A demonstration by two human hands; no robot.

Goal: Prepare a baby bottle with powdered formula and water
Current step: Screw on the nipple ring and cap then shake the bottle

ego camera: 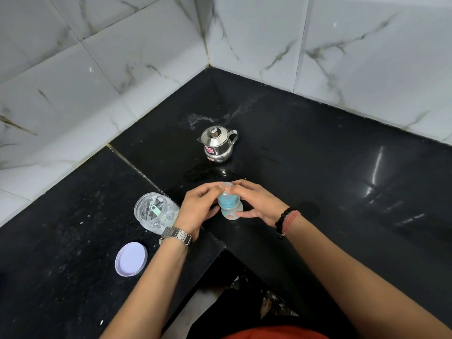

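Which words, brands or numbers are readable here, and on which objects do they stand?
None can be read.
Steel pot: two red stickers, print too small to read.
Baby bottle: a red mark low on its body, too blurred to read.
Open jar and its lid: no text visible.

One small translucent baby bottle with a blue collar [229, 206]. One shiny steel lidded pot with a spout and handle [217, 146]. One clear round plastic jar [154, 212] — one pale green scoop [155, 210] lies inside it. One round white jar lid [131, 259]. Two hands — the left hand [198, 208] and the right hand [256, 202].
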